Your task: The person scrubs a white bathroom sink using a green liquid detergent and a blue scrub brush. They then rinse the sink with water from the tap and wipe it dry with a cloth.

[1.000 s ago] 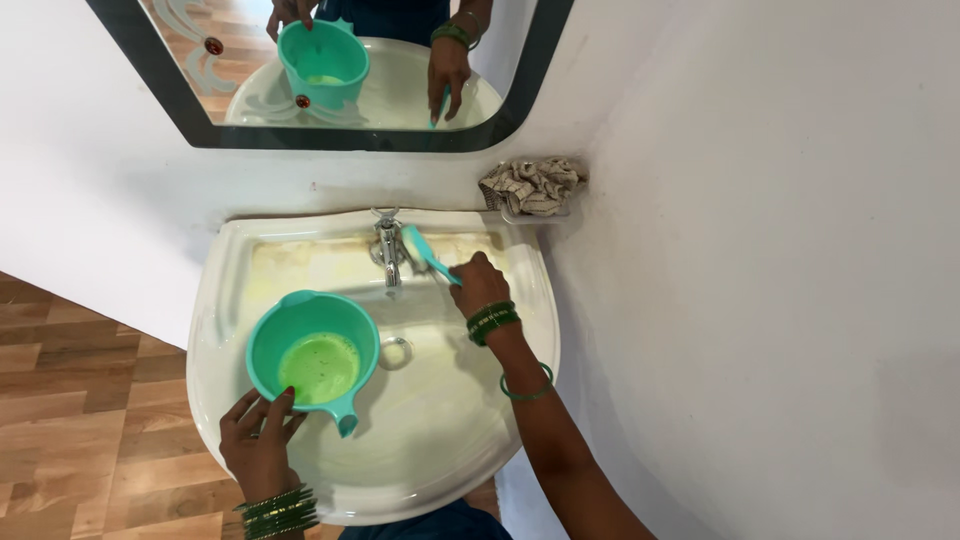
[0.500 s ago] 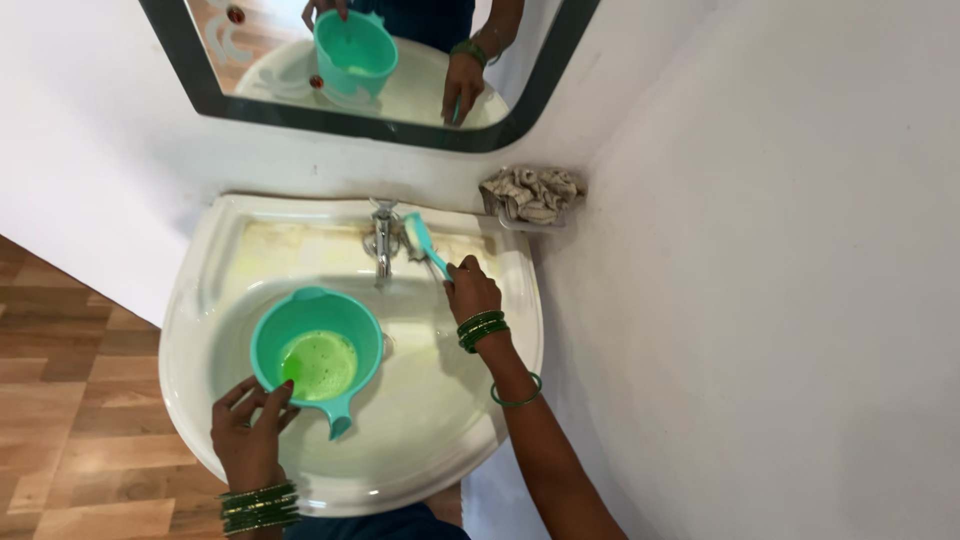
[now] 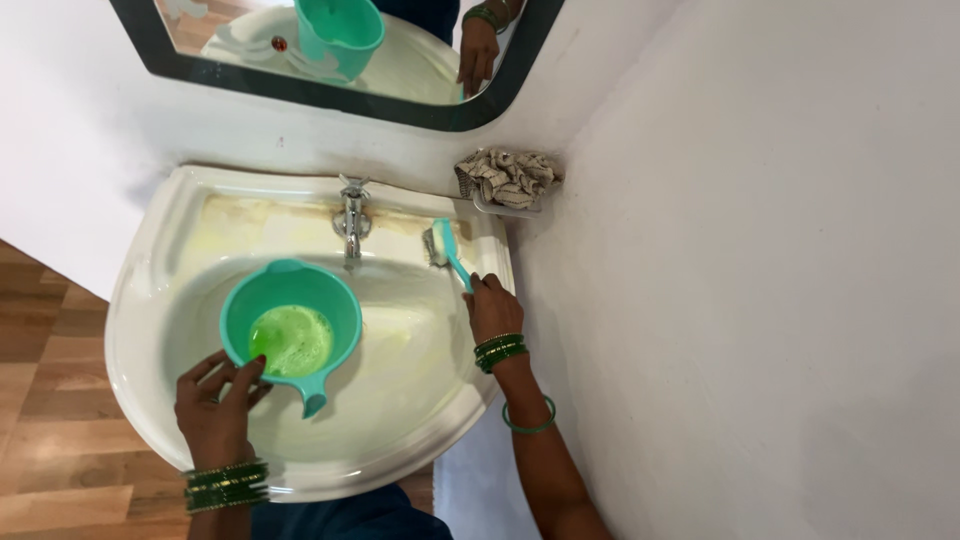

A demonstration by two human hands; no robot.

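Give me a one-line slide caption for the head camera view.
Right hand scrubs the washbasin ledge with a teal brush; left hand steadies a teal mug of green liquid.

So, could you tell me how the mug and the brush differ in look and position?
The mug is a round, open vessel holding frothy green liquid in the basin; the brush is slim and long. The left hand touches the mug's rim; the right hand grips the brush's handle, bristles on the ledge. Both are teal plastic.
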